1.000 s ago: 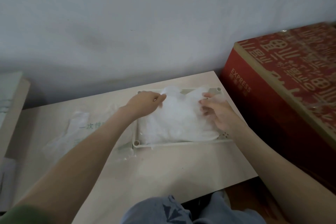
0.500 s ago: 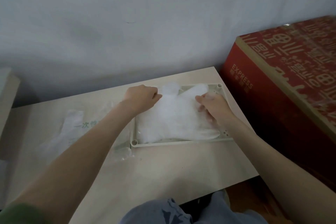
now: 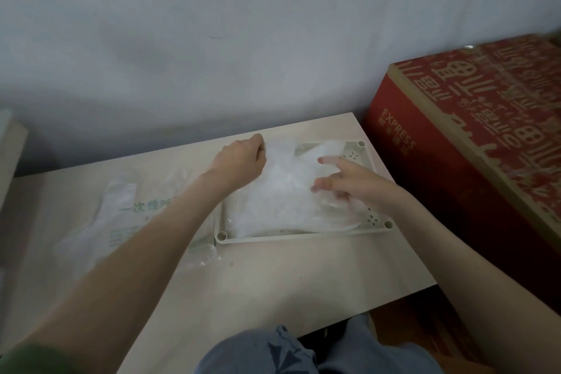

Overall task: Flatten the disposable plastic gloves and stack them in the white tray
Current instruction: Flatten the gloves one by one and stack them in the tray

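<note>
Partway, I judge: stacked gloves [image 3: 273,200] fill the white tray [image 3: 303,235] under the flat fingers [image 3: 331,161] of my right hand [image 3: 355,185], my left hand [image 3: 243,161] pinches their edge, and loose gloves [image 3: 118,206] wait left of both.

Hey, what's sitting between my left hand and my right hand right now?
The head view shows the whitish pile of plastic gloves, lying in the white tray, filling the stretch between left hand and right hand.
</note>
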Demonstrator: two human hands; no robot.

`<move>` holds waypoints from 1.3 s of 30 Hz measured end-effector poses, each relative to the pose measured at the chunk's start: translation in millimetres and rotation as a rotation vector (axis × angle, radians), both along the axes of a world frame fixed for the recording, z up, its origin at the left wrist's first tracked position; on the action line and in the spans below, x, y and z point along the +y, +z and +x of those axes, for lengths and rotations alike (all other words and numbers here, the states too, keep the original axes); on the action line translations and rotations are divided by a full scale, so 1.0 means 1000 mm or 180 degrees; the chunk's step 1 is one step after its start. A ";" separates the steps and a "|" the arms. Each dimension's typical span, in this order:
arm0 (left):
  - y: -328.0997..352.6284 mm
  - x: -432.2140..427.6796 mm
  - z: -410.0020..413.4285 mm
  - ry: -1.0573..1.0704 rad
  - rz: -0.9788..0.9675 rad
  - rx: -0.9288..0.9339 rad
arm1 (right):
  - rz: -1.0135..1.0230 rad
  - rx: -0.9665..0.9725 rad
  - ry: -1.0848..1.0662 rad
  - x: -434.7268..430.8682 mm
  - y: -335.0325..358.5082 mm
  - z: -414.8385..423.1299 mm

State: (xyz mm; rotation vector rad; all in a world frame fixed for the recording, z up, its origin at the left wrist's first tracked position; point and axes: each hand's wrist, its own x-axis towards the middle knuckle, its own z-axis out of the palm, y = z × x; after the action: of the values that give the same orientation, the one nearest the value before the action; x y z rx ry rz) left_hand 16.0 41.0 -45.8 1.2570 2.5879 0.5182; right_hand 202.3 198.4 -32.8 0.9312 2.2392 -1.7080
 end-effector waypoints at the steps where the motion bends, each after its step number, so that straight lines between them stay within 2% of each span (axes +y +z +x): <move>1: 0.003 0.000 0.003 0.0006 0.0073 -0.0065 | -0.0024 -0.0002 0.0085 -0.002 -0.001 0.000; 9: 0.024 0.000 0.017 -0.0062 0.0599 -0.0115 | -0.0307 0.0282 0.0560 -0.011 -0.001 -0.009; 14: 0.026 -0.004 0.011 -0.0048 0.0464 -0.0018 | -0.0163 0.0088 0.0847 -0.010 0.011 0.002; 18: 0.021 -0.005 0.008 0.0152 0.0481 -0.0213 | -0.0334 0.0090 0.0684 -0.005 0.015 0.013; 22: 0.024 -0.004 0.012 0.0320 0.0573 -0.0855 | -0.0643 0.0230 0.0428 -0.007 0.016 0.012; 26: 0.033 0.000 0.018 0.0771 0.1226 -0.2628 | -0.0662 0.0445 0.0186 -0.015 0.006 0.002; 29: 0.040 0.001 0.021 0.0825 0.1405 -0.3066 | -0.0713 0.0572 -0.0065 -0.021 0.001 -0.006; 32: 0.043 -0.001 0.020 0.0762 0.1425 -0.3035 | -0.0973 0.0853 -0.0212 -0.023 0.000 -0.007; 39: 0.038 -0.006 0.012 0.0545 0.0915 -0.2058 | -0.1244 0.0969 -0.0252 -0.011 0.009 0.009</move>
State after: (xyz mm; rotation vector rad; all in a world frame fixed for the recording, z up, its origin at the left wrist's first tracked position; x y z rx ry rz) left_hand 28.5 34.9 -7.9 0.7553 2.1153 1.1454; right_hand 210.9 187.6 -23.7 0.7153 1.9313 -2.3471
